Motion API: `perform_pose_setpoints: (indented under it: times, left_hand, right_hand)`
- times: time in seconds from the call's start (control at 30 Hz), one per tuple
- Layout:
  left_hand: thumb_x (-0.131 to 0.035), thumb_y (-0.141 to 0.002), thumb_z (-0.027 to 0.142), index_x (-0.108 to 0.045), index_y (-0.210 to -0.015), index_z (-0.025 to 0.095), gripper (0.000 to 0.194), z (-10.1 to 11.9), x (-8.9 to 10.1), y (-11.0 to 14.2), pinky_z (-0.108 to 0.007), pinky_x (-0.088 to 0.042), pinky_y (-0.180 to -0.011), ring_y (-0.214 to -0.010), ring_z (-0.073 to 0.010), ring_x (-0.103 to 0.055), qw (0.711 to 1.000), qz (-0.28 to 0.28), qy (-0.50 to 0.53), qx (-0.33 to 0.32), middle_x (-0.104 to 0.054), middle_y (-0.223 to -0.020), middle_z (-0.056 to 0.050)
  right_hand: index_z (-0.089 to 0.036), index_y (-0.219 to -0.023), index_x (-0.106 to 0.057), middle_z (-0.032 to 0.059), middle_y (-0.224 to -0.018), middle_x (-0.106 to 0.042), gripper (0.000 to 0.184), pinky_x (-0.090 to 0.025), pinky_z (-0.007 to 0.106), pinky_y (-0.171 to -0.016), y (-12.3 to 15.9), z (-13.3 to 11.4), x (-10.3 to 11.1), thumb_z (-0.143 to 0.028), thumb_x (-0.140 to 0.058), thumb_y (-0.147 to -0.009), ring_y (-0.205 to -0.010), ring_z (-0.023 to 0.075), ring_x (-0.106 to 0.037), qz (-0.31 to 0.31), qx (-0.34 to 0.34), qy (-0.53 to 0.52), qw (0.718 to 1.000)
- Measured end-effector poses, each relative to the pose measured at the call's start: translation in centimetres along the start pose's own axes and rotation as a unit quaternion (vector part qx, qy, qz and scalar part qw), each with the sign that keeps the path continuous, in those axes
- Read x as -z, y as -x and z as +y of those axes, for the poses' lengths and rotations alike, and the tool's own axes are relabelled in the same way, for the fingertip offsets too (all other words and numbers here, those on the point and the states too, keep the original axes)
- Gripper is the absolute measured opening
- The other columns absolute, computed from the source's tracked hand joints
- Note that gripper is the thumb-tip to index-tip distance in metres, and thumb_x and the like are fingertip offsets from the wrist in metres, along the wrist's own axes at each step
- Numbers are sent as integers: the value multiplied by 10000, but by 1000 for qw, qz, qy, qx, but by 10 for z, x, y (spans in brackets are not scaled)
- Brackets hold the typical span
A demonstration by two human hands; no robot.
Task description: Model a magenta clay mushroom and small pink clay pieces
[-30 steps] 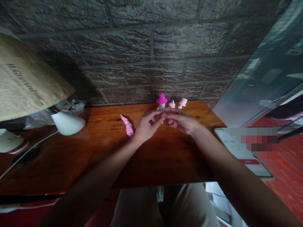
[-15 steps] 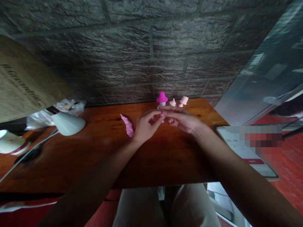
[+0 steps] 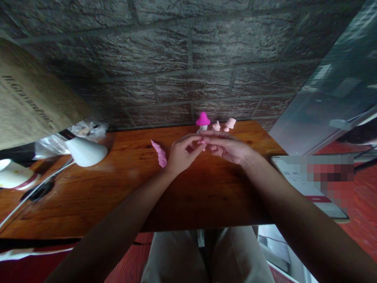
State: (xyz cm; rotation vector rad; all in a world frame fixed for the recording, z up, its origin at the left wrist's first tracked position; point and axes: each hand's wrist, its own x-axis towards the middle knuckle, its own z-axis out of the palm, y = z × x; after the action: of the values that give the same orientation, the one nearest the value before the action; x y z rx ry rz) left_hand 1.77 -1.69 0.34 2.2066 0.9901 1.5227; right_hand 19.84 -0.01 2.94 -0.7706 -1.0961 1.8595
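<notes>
My left hand (image 3: 185, 154) and my right hand (image 3: 229, 148) meet over the table, fingertips touching. Between them shows a small bit of pink clay (image 3: 203, 143), mostly covered by the fingers. My left thumb and fingers pinch it, and the right fingers press against it from the other side. Just behind the hands stands a mushroom figure with a bright magenta cap (image 3: 203, 118) and a pale stem. To its right sit a small pale pink clay piece (image 3: 216, 126) and another pale pink lump (image 3: 230, 124). A crinkled pink clay strip (image 3: 160, 154) lies left of my left hand.
The wooden table (image 3: 118, 200) backs onto a stone-block wall (image 3: 165, 59). At left are a lamp with a printed shade (image 3: 29, 98) and white base (image 3: 88, 151), a paper cup (image 3: 14, 175), a cable and plastic wrapping. A tablet-like screen (image 3: 297, 177) stands at the right edge.
The whole view has shifted slightly. Both hands stay joined around the pink clay, with only tiny finger movement; the figures and the strip keep their places on the table.
</notes>
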Motion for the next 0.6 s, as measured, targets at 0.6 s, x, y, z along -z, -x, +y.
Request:
perform_pose_setpoints:
  times: [0.6]
  left_hand:
    - [-685,-884,318,-692,-1150,182,299,5,0,3,-213,-511,-575,-570,-84,-634,1000,-4,5,20,-768,-947,-62]
  right_hand:
    - [-169,-845,-726,-29,-719,-694,203,-419,121,-481,1,-2,1,-269,-850,-720,-540,26,-539,-29,-15,-23,999]
